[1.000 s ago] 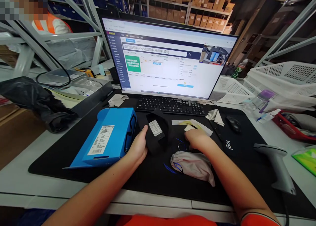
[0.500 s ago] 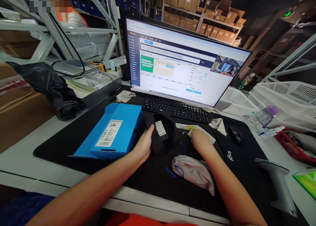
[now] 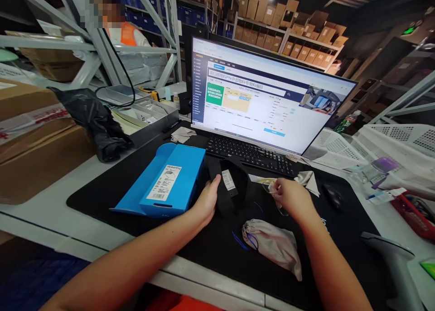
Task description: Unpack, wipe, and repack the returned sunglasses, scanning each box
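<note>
My left hand (image 3: 208, 198) is closed on the edge of a black open sleeve-like piece (image 3: 242, 186) that bears a white label. Its exact kind is unclear. In my right hand (image 3: 291, 194) is a pair of thin-rimmed glasses (image 3: 282, 209), pinched in the fingers and partly hidden by them. A pale paper with yellow on it (image 3: 258, 179) lies just behind them. Left of my left hand lies a blue box (image 3: 186, 166) with its flap out and a product label on top. A light drawstring pouch (image 3: 273, 245) with blue cords rests in front of my right hand.
A monitor (image 3: 258, 121) and black keyboard (image 3: 244, 152) stand behind the black desk mat (image 3: 207, 261). To the right are a mouse (image 3: 332, 196), a scanner (image 3: 390, 256) and white baskets (image 3: 401, 143). A carton (image 3: 41, 161) and black plastic bag (image 3: 102, 125) sit left. A person (image 3: 127, 34) is beyond the rack.
My right hand has lifted a little and turned, and the thin-rimmed glasses in its fingers now show. My left hand still grips the black piece. The whole view has shifted, with things appearing further right.
</note>
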A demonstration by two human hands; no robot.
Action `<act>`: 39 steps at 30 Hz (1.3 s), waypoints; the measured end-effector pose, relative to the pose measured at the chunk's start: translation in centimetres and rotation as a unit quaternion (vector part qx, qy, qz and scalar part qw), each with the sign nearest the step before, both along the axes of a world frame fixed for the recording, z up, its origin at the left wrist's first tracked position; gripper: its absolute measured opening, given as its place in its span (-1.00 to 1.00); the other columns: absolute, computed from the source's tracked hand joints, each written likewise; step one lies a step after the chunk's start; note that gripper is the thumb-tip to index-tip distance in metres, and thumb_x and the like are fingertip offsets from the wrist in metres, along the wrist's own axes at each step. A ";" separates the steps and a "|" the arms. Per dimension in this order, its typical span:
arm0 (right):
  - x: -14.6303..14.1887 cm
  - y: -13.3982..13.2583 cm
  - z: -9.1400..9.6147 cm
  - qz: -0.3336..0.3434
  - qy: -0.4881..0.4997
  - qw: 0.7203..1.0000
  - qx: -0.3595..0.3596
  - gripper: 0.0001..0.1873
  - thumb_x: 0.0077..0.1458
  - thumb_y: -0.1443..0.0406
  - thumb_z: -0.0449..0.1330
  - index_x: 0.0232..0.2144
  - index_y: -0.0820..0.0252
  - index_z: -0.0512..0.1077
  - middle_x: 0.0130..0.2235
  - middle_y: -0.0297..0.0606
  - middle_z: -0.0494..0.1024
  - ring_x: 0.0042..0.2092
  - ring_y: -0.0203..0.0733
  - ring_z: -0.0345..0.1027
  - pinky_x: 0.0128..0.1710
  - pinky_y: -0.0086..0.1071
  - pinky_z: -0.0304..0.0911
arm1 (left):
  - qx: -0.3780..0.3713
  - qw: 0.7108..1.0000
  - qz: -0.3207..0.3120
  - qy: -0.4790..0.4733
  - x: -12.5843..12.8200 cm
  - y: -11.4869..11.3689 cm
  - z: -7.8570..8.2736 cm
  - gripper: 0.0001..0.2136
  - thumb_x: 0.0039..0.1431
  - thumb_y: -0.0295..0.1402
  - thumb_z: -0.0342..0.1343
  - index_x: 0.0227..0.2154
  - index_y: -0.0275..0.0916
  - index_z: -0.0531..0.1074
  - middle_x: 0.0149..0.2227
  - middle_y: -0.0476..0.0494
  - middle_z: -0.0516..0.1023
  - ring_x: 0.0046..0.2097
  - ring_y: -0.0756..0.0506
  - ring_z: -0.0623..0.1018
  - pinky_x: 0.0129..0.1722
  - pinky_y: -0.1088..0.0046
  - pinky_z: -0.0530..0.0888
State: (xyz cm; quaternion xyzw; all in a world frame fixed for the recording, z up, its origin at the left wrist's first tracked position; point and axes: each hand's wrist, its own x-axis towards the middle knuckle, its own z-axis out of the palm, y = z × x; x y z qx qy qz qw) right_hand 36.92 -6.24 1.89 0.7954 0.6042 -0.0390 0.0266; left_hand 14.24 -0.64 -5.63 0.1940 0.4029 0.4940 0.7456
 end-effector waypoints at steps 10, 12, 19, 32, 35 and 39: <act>-11.9 3.9 2.2 0.099 0.104 0.986 0.080 -0.78 0.18 0.41 0.17 -0.09 0.26 0.38 -0.16 0.04 0.65 -0.09 0.04 0.57 -0.12 -0.23 0.39 | 0.011 0.999 0.002 -0.039 0.1 -0.3 0.2 -0.64 0.24 -0.25 0.24 0.05 -0.27 0.47 0.06 -0.33 0.62 0.14 -0.23 0.58 0.25 0.18 0.40; -13.0 5.6 1.2 0.112 0.073 0.990 0.034 -0.81 0.18 0.46 0.16 -0.12 0.35 0.41 -0.13 0.17 0.63 -0.05 0.11 0.56 -0.11 -0.21 0.37 | 0.015 0.999 0.002 -0.039 0.0 -0.3 0.2 -0.65 0.24 -0.26 0.24 0.05 -0.25 0.47 0.06 -0.30 0.63 0.14 -0.22 0.58 0.24 0.22 0.41; -10.9 7.1 -0.1 0.175 0.114 0.978 -0.015 -0.84 0.26 0.40 0.20 -0.10 0.24 0.45 -0.28 -0.20 0.68 -0.27 -0.23 0.60 -0.28 -0.46 0.38 | 0.021 0.999 -0.011 -0.043 0.1 0.0 -0.1 -0.72 0.28 -0.31 0.18 0.00 -0.31 0.48 -0.16 -0.28 0.69 -0.09 -0.20 0.68 0.03 0.25 0.56; -11.2 4.4 1.0 0.223 -0.072 0.971 0.056 -0.77 0.35 0.39 0.03 -0.13 0.20 0.50 -0.10 -0.06 0.61 -0.04 -0.02 0.52 -0.11 -0.29 0.35 | 0.034 0.999 -0.009 -0.017 0.2 0.2 -0.3 -0.70 0.32 -0.30 0.14 0.05 -0.30 0.45 -0.01 -0.29 0.65 0.02 -0.19 0.64 0.15 0.22 0.49; -10.8 4.3 0.6 0.233 -0.109 0.965 0.048 -0.66 0.33 0.44 0.01 0.08 0.20 0.43 0.03 -0.01 0.55 0.02 -0.02 0.48 -0.14 -0.30 0.37 | 0.036 0.999 -0.014 -0.019 0.2 0.2 -0.1 -0.71 0.33 -0.31 0.14 0.05 -0.31 0.46 0.02 -0.32 0.63 0.07 -0.20 0.62 0.21 0.19 0.45; -10.5 5.4 0.0 0.231 -0.129 0.964 0.034 -0.60 0.32 0.45 -0.01 0.14 0.24 0.38 0.02 0.03 0.55 -0.07 -0.03 0.54 -0.20 -0.30 0.39 | 0.038 0.999 -0.024 -0.019 0.1 0.1 0.4 -0.72 0.34 -0.35 0.13 0.05 -0.33 0.46 0.04 -0.34 0.62 0.11 -0.20 0.59 0.27 0.17 0.39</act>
